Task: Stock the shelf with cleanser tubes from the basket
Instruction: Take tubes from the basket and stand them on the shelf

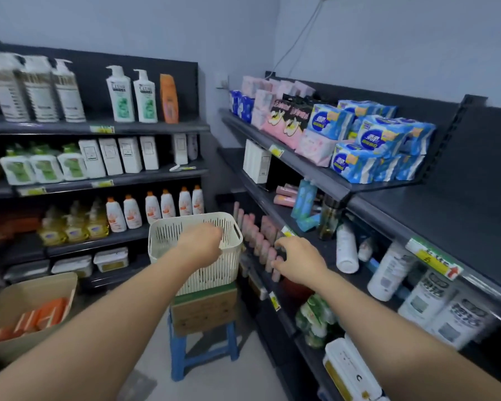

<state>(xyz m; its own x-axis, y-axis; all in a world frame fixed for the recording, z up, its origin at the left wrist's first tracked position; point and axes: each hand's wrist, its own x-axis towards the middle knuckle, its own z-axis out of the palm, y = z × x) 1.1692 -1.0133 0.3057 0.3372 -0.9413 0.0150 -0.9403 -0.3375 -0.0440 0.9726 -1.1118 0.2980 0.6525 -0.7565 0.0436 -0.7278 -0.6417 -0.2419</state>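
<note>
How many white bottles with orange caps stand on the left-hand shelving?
6 orange-capped bottles, side by side on the third shelf down, from beside the yellow bottles to the corner. Others may be hidden behind.

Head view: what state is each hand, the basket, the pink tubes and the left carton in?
left hand, reaching into the basket, fingers hidden, grip unclear
right hand, open, fingers spread at the pink tubes
basket, upright on a cardboard box on a stool
pink tubes, standing upright in a row
left carton, open on top
</note>
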